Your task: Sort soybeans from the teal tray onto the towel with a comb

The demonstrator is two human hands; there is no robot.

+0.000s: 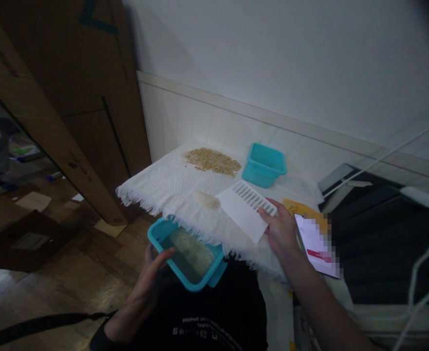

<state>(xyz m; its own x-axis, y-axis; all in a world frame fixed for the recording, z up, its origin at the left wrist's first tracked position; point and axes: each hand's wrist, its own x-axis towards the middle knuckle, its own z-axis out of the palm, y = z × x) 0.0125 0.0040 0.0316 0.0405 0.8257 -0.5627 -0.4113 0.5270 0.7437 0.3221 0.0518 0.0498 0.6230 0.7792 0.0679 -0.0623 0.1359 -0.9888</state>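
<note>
My left hand [151,273] grips the near-left rim of a teal plastic bin [189,286], thumb over the edge. The bin hangs just below the front edge of a fringed white cloth [159,178], with pale, rice-like grains [195,251] inside. In my right hand [283,230] is a flat white scoop-like piece [242,217] with a row of slots. It is held low over the cloth. Beside its left edge lies a small heap of pale grains [207,200]. Farther back are a larger pile of tan beans [214,162] and a second teal bin [261,176].
A phone [314,246] and a yellow packet [304,209] lie right of my right hand. Tall cardboard [101,136] stands on the left, and a white wall [272,73] rises behind the cloth. White cables [413,278] run at the far right.
</note>
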